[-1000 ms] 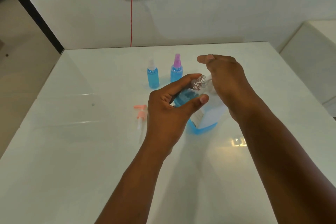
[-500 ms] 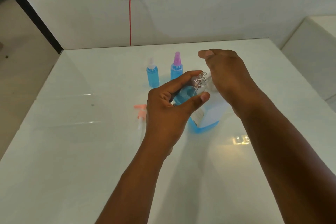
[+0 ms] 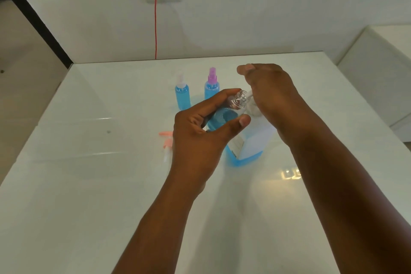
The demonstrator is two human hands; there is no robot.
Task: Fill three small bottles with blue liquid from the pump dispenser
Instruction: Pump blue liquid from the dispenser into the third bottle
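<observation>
My left hand [image 3: 200, 135] grips a small clear bottle [image 3: 224, 114], tilted, its open threaded neck against the dispenser's spout; blue liquid fills its lower part. My right hand [image 3: 273, 98] rests on top of the pump dispenser [image 3: 251, 144], a large bottle with a white label and blue liquid at its base. The pump head is hidden under that hand. Two capped small bottles full of blue liquid stand behind: one with a white sprayer [image 3: 182, 93] and one with a purple sprayer [image 3: 211, 87].
A loose pink spray cap [image 3: 166, 140] with its tube lies on the white table [image 3: 89, 184] left of my left hand. A red cable [image 3: 155, 29] runs from a wall socket down behind the table. A white cabinet [image 3: 382, 78] stands at right.
The blue liquid in the held bottle has risen a little. Both hands stay in nearly the same place over the dispenser.
</observation>
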